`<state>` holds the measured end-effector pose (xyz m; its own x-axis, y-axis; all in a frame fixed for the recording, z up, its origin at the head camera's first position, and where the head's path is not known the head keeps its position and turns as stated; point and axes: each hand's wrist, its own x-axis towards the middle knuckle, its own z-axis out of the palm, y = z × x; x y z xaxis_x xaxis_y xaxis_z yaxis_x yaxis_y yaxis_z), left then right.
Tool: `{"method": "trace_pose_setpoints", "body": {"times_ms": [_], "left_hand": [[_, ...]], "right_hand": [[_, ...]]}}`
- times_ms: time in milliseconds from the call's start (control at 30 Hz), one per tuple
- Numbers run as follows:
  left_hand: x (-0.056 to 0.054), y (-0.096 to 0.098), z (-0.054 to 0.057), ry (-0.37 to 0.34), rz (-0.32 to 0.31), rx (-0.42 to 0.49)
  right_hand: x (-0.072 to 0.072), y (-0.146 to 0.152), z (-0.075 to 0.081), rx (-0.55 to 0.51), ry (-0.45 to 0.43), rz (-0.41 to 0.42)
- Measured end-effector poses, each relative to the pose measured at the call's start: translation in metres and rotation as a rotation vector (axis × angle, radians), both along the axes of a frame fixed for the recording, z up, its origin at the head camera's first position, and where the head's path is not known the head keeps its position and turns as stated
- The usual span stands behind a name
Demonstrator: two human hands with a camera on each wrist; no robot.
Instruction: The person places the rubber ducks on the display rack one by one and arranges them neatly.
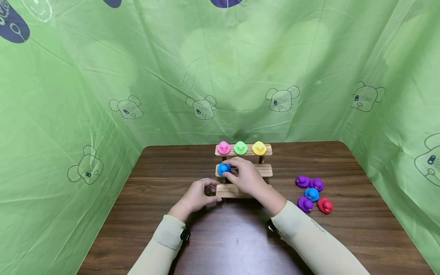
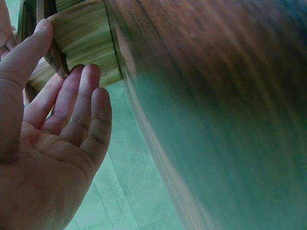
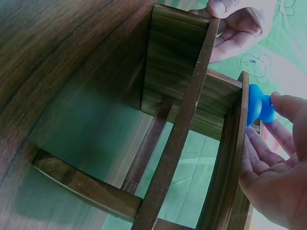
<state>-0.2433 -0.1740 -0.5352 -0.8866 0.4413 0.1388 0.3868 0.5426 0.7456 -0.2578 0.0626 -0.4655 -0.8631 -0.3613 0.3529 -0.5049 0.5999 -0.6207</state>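
Note:
A three-step wooden display stand [image 1: 233,191] stands on the table. My right hand [image 1: 248,177] pinches a blue rubber duck [image 1: 223,169] at the left end of the middle step. In the right wrist view that duck [image 3: 259,104] sits against the step's surface, between thumb and fingertips. At the left end of the lowest step, my left hand [image 1: 197,195] grips the stand between thumb and fingers. Along the top step sit a pink duck [image 1: 224,148], a green duck [image 1: 240,148] and a yellow duck [image 1: 259,148].
To the right of the stand, a loose group lies on the dark wooden table [image 1: 154,172]: several purple ducks [image 1: 305,204], another blue duck [image 1: 311,194] and a red duck [image 1: 325,205]. Green printed fabric [image 1: 240,114] surrounds the table's back and sides.

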Motion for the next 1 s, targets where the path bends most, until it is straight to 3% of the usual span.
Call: {"method": "trace_pose_setpoints", "body": {"times_ms": [467, 1000], "left_hand": [[0.000, 0.000, -0.001, -0.001, 0.002, -0.001], [0.001, 0.001, -0.002, -0.011, 0.016, 0.017]], "right_hand": [[0.004, 0.011, 0.001, -0.063, -0.014, 0.010], [0.022, 0.064, 0.001, -0.078, 0.046, -0.032]]}}
